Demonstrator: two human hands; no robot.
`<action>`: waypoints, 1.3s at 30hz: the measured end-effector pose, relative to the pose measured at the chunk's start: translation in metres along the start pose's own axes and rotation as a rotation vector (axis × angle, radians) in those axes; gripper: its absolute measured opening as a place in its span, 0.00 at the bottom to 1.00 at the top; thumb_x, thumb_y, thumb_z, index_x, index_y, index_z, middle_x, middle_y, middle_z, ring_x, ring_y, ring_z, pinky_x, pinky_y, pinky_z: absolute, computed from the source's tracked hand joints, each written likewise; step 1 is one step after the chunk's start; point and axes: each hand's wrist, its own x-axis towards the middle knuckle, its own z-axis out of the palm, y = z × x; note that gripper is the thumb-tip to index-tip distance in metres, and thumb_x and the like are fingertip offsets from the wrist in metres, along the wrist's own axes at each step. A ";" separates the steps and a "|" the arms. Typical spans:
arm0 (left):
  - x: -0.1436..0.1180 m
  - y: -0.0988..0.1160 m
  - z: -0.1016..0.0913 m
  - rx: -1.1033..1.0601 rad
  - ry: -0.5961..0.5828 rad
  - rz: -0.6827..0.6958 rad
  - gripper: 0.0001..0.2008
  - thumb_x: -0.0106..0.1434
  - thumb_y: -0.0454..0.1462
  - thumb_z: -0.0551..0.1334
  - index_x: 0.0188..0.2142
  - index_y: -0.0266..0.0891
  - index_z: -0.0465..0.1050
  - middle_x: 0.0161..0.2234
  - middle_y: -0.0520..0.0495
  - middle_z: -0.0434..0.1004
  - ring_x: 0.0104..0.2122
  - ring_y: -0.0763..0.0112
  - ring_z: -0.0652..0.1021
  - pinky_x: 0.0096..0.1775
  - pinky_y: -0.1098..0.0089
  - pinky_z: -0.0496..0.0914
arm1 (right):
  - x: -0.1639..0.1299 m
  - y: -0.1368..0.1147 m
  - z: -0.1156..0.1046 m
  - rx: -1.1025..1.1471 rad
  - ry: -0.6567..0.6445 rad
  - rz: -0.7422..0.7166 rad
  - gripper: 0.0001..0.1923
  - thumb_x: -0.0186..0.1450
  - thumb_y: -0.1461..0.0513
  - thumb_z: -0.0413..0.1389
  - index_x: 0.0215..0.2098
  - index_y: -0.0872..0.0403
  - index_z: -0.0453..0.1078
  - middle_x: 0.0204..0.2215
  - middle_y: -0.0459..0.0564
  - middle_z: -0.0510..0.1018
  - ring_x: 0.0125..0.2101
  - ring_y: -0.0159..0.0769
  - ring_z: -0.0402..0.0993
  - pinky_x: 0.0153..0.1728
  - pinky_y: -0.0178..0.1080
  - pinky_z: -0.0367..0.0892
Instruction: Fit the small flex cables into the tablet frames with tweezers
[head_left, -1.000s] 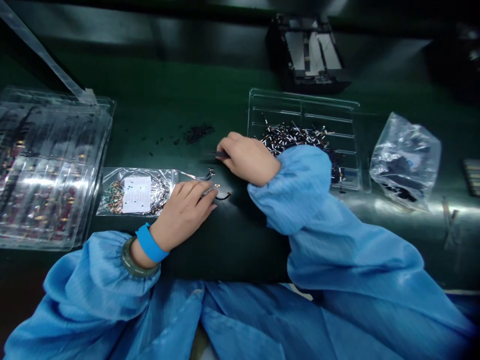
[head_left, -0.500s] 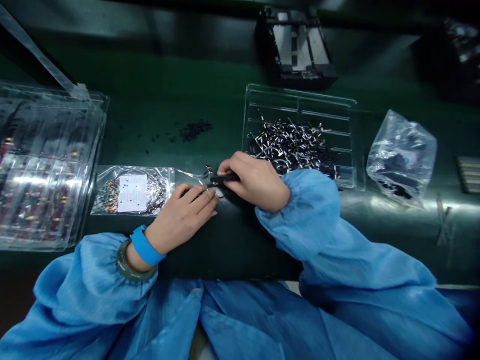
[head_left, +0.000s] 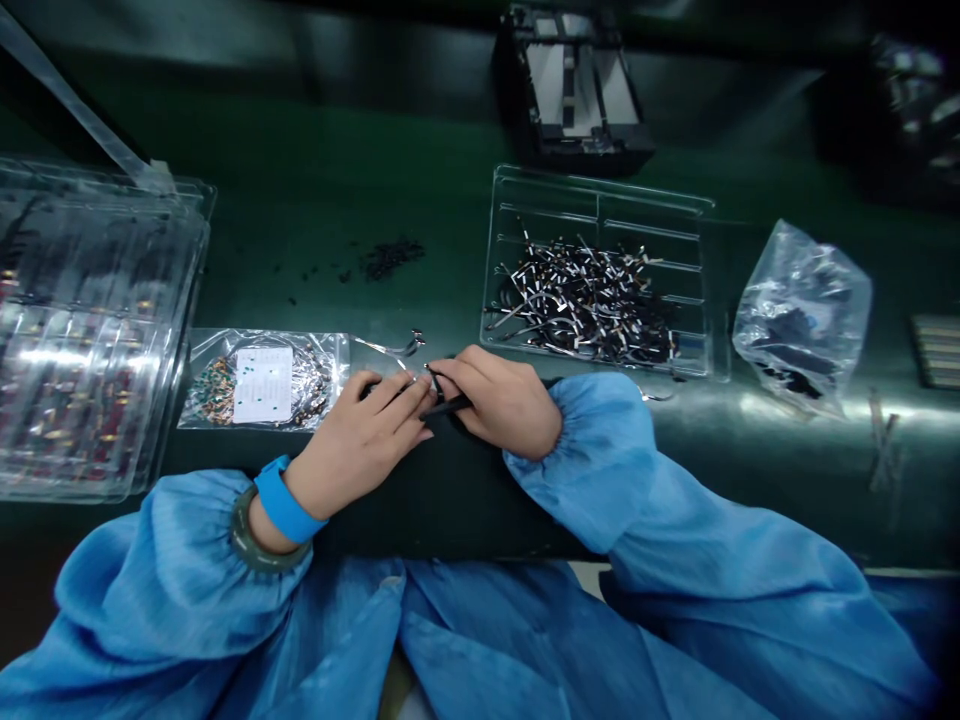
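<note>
My right hand (head_left: 501, 402) grips black tweezers (head_left: 444, 406) whose tip points left, at the fingertips of my left hand (head_left: 360, 440). My left hand presses flat on a small flex-cable part (head_left: 429, 378) on the dark green mat; most of that part is hidden under the fingers. Both hands meet at the table's front middle. Just behind the right hand stands a clear compartment tray (head_left: 600, 200) holding a heap of small black-and-silver parts (head_left: 585, 300).
A clear bag with a white label (head_left: 262, 385) lies left of my hands. Stacked clear blister trays (head_left: 82, 330) fill the far left. A crumpled plastic bag (head_left: 802, 310) sits at right, a black fixture (head_left: 574, 90) at the back, dark scraps (head_left: 386, 258) mid-table.
My right hand has pulled back from the parts tray toward me with the tweezers and now meets my left hand's fingertips. The left hand has barely moved.
</note>
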 end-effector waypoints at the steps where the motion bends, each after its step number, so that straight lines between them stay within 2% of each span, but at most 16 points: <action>1: 0.000 0.000 0.000 0.004 -0.003 -0.001 0.12 0.68 0.36 0.55 0.43 0.32 0.74 0.50 0.40 0.75 0.51 0.57 0.73 0.45 0.57 0.67 | -0.002 -0.001 0.000 -0.024 0.008 -0.010 0.14 0.67 0.64 0.47 0.44 0.58 0.72 0.31 0.51 0.76 0.30 0.35 0.72 0.26 0.36 0.59; 4: -0.001 0.000 0.001 0.021 -0.018 -0.007 0.15 0.68 0.36 0.55 0.49 0.30 0.72 0.51 0.40 0.75 0.51 0.57 0.72 0.46 0.57 0.66 | -0.005 -0.005 -0.001 -0.105 0.034 -0.055 0.14 0.66 0.66 0.46 0.44 0.59 0.73 0.28 0.51 0.75 0.28 0.35 0.70 0.24 0.37 0.58; 8: -0.002 0.001 0.000 0.026 -0.028 -0.007 0.16 0.68 0.36 0.55 0.51 0.30 0.70 0.51 0.40 0.74 0.52 0.56 0.71 0.47 0.57 0.66 | -0.003 -0.008 0.000 -0.180 0.039 -0.090 0.15 0.67 0.66 0.45 0.43 0.60 0.73 0.27 0.51 0.74 0.28 0.35 0.69 0.24 0.37 0.57; 13: -0.002 0.001 0.001 0.027 -0.039 -0.004 0.16 0.68 0.36 0.54 0.52 0.28 0.69 0.52 0.38 0.73 0.53 0.55 0.70 0.47 0.56 0.65 | -0.001 -0.011 0.000 -0.231 -0.018 -0.102 0.17 0.69 0.65 0.43 0.48 0.60 0.71 0.28 0.51 0.74 0.30 0.35 0.67 0.25 0.37 0.57; 19: -0.001 0.001 0.002 0.020 -0.029 -0.006 0.16 0.68 0.35 0.54 0.52 0.28 0.69 0.51 0.37 0.74 0.52 0.56 0.71 0.47 0.57 0.65 | 0.003 -0.016 -0.007 -0.287 -0.103 -0.095 0.18 0.70 0.65 0.41 0.47 0.59 0.71 0.30 0.53 0.73 0.32 0.37 0.64 0.25 0.39 0.54; 26: -0.001 -0.002 -0.001 -0.001 -0.022 -0.005 0.15 0.68 0.34 0.53 0.51 0.28 0.69 0.50 0.37 0.74 0.51 0.57 0.72 0.46 0.57 0.66 | 0.008 -0.023 -0.011 -0.223 -0.230 -0.038 0.20 0.71 0.66 0.38 0.49 0.60 0.69 0.35 0.55 0.75 0.34 0.39 0.66 0.28 0.40 0.59; 29: -0.001 -0.003 -0.001 -0.022 -0.009 -0.008 0.15 0.68 0.34 0.53 0.49 0.28 0.71 0.49 0.38 0.75 0.50 0.58 0.73 0.45 0.57 0.66 | 0.009 -0.026 -0.012 -0.196 -0.269 0.005 0.19 0.70 0.65 0.39 0.50 0.59 0.69 0.35 0.55 0.75 0.34 0.39 0.67 0.27 0.39 0.59; 33: -0.001 -0.003 -0.001 -0.026 -0.017 -0.019 0.13 0.68 0.34 0.54 0.48 0.31 0.72 0.50 0.40 0.75 0.51 0.58 0.72 0.46 0.57 0.66 | 0.007 -0.018 -0.014 -0.098 -0.238 0.056 0.17 0.66 0.66 0.47 0.50 0.58 0.70 0.36 0.54 0.76 0.34 0.38 0.70 0.26 0.38 0.59; 36: -0.002 -0.003 0.000 -0.023 -0.020 -0.016 0.11 0.68 0.34 0.55 0.44 0.34 0.75 0.50 0.42 0.76 0.51 0.59 0.72 0.46 0.56 0.66 | 0.004 -0.009 -0.014 0.023 -0.163 0.079 0.19 0.64 0.66 0.49 0.53 0.57 0.69 0.38 0.52 0.76 0.36 0.36 0.72 0.30 0.36 0.63; 39: -0.002 -0.002 0.000 -0.014 -0.018 -0.011 0.14 0.68 0.37 0.54 0.48 0.32 0.73 0.49 0.41 0.76 0.51 0.58 0.73 0.46 0.56 0.66 | 0.001 -0.008 -0.012 0.011 -0.195 0.055 0.20 0.63 0.66 0.50 0.53 0.57 0.68 0.36 0.53 0.76 0.35 0.37 0.72 0.29 0.36 0.62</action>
